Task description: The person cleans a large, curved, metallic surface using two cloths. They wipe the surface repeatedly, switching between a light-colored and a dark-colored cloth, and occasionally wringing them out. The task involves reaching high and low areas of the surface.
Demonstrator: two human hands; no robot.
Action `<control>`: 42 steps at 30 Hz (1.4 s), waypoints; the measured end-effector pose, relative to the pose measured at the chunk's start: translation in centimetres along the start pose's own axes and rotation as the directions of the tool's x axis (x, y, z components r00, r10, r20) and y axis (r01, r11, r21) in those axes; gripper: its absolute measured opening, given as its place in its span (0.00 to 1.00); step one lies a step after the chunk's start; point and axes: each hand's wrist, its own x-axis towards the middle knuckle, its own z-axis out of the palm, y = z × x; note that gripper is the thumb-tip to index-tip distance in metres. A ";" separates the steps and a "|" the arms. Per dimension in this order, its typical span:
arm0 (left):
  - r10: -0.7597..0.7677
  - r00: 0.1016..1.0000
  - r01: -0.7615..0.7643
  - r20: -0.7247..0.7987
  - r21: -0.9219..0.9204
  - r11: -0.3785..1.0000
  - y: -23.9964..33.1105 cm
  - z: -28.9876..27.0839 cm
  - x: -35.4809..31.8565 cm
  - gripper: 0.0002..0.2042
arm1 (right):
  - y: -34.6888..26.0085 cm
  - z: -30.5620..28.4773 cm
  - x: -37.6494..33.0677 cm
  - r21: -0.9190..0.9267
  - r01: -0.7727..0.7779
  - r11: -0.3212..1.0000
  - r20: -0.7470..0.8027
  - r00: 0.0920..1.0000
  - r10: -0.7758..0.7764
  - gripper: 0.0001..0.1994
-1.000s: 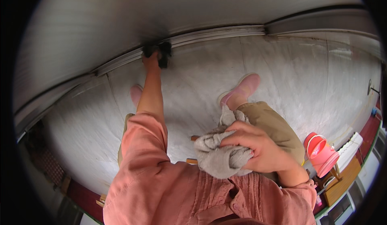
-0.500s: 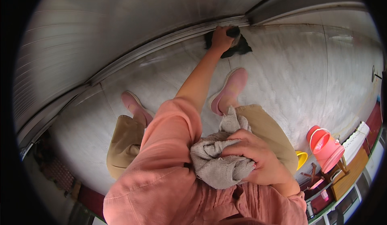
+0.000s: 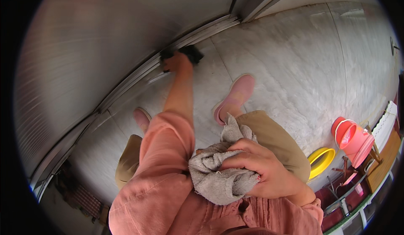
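Note:
With my left arm stretched forward, my left hand (image 3: pixel 179 61) is closed on a dark cloth (image 3: pixel 192 53) against the ribbed metal track (image 3: pixel 141 69) at the foot of a large grey panel. Motion smears this hand and the cloth a little. Close to my body, my right hand (image 3: pixel 267 169) is closed around a bunched, damp-looking grey cloth (image 3: pixel 223 178), whose loose end hangs over toward my right knee. My pink shoes (image 3: pixel 237 92) stand on the floor on either side of my left forearm.
The grey panel (image 3: pixel 113 37) rises along the left, above the pale marbled floor (image 3: pixel 290 62). To my right are a yellow ring-shaped basin (image 3: pixel 322 163), a pink bucket (image 3: pixel 353 144) with a white handle, and a wooden bench (image 3: pixel 385 159).
My left hand has moved left and nearer along the track with the dark cloth. My right hand still holds the grey cloth by my lap. The whole view has turned slightly.

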 end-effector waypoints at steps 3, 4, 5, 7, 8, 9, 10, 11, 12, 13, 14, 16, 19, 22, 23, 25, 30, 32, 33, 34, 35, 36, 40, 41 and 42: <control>-0.044 0.994 0.014 -0.098 -0.286 0.958 4.9 6.3 -7.3 0.36 | 0.0 -0.9 0.1 -0.003 0.008 1.000 -0.015 1.000 -0.008 0.22; 0.007 0.999 -0.015 -0.031 -0.253 0.967 7.0 7.4 -10.3 0.36 | 0.3 -1.2 0.0 -0.006 0.010 1.000 -0.035 0.999 -0.010 0.22; 0.052 0.998 -0.044 0.034 -0.220 0.974 8.7 7.9 -13.1 0.36 | 0.4 -1.8 -0.1 0.002 -0.001 1.000 -0.047 0.999 0.001 0.22; 0.613 0.773 -0.593 0.163 -0.156 0.790 7.9 9.7 -13.7 0.32 | 0.2 -1.7 -0.5 0.018 -0.013 1.000 -0.028 1.000 0.014 0.21; 0.627 0.755 -0.557 0.192 -0.317 0.768 7.3 9.8 -13.5 0.30 | 0.2 -1.7 -0.7 0.010 -0.007 1.000 -0.018 1.000 0.008 0.21; 0.659 0.717 -0.514 0.229 -0.464 0.721 7.3 9.2 -14.0 0.28 | 0.4 -1.9 -0.6 0.010 0.003 1.000 -0.034 0.999 -0.002 0.21; 0.690 0.676 -0.450 0.258 -0.598 0.663 6.8 8.7 -14.1 0.27 | 0.4 -2.1 -0.7 0.010 0.013 1.000 -0.046 0.999 -0.013 0.21; 0.589 0.799 -0.326 0.119 -0.737 0.592 5.6 7.4 -13.3 0.25 | 0.3 -2.1 -0.7 0.020 0.010 1.000 -0.054 0.999 -0.009 0.21; 0.443 0.896 -0.223 0.009 -0.856 0.467 4.1 5.8 -11.6 0.24 | 0.2 -2.3 -0.8 0.029 0.011 1.000 -0.064 0.998 -0.009 0.21; 0.284 0.959 -0.145 -0.025 -0.901 0.410 2.8 3.8 -9.8 0.24 | 0.3 -2.5 -1.0 0.039 0.012 0.999 -0.082 0.997 -0.009 0.21; 0.269 0.963 -0.035 0.017 -0.982 0.187 2.4 1.4 -8.4 0.23 | 0.4 -2.6 -1.2 0.047 0.016 0.999 -0.108 0.994 -0.011 0.21; 0.206 0.976 -0.143 -0.073 -0.926 0.350 0.9 0.3 -5.0 0.22 | 0.4 -2.4 -1.3 0.049 0.016 0.999 -0.087 0.996 -0.012 0.21; 0.174 0.951 -0.247 -0.255 -0.290 0.925 2.4 2.8 -4.6 0.21 | 0.6 -2.1 -1.3 0.036 -0.004 0.999 -0.037 0.999 0.005 0.21; 0.222 0.955 -0.185 -0.199 0.191 0.964 5.7 5.4 -8.1 0.24 | 1.0 -2.1 -0.8 0.038 0.001 0.999 -0.054 0.999 0.001 0.21; 0.224 0.963 -0.186 -0.147 0.236 0.954 6.7 5.9 -9.3 0.25 | 1.1 -2.3 -0.7 0.044 -0.015 0.999 -0.050 0.999 0.017 0.20; 0.279 0.951 -0.223 -0.134 0.327 0.918 8.0 6.7 -11.4 0.23 | 1.3 -2.4 -0.4 0.058 -0.048 0.997 -0.039 0.998 0.050 0.18; 0.703 0.709 -0.673 0.058 0.352 0.650 8.9 8.2 -13.5 0.17 | 1.1 -1.2 0.5 0.062 -0.049 0.997 -0.054 0.997 0.052 0.20; 0.901 0.431 -0.884 0.047 0.222 0.412 9.6 8.4 -14.8 0.13 | 0.7 -1.1 0.5 0.043 -0.069 0.997 -0.037 0.997 0.070 0.20; 0.963 0.258 -0.956 0.077 0.163 0.243 10.0 8.3 -15.3 0.11 | 0.6 -1.0 0.4 0.033 -0.076 0.997 -0.032 0.997 0.077 0.20; 0.993 0.077 -0.993 0.094 0.099 0.067 10.2 8.0 -15.6 0.10 | 0.5 -0.9 0.4 0.022 -0.084 0.996 -0.026 0.996 0.084 0.20; 0.997 0.005 -0.993 0.072 0.121 -0.004 10.4 7.8 -15.2 0.11 | 0.5 -0.9 0.4 0.016 -0.081 0.997 -0.032 0.996 0.081 0.20; 0.997 -0.058 -0.987 0.054 0.149 -0.065 9.8 7.9 -13.9 0.13 | 0.3 -0.7 0.1 0.011 -0.082 0.997 -0.029 0.996 0.082 0.20; 0.949 -0.103 -0.968 0.297 0.190 -0.165 7.8 5.2 -9.5 0.21 | 0.3 -0.5 0.3 -0.045 -0.054 0.998 -0.037 0.998 0.052 0.20; 0.960 -0.055 -0.974 0.274 0.198 -0.112 6.4 3.9 -8.0 0.23 | 0.2 -0.4 0.3 -0.043 -0.054 0.998 -0.035 0.998 0.053 0.20; 0.969 -0.005 -0.976 0.247 0.210 -0.059 4.7 2.5 -6.1 0.26 | 0.1 -0.2 0.2 -0.042 -0.050 0.998 -0.030 0.998 0.049 0.20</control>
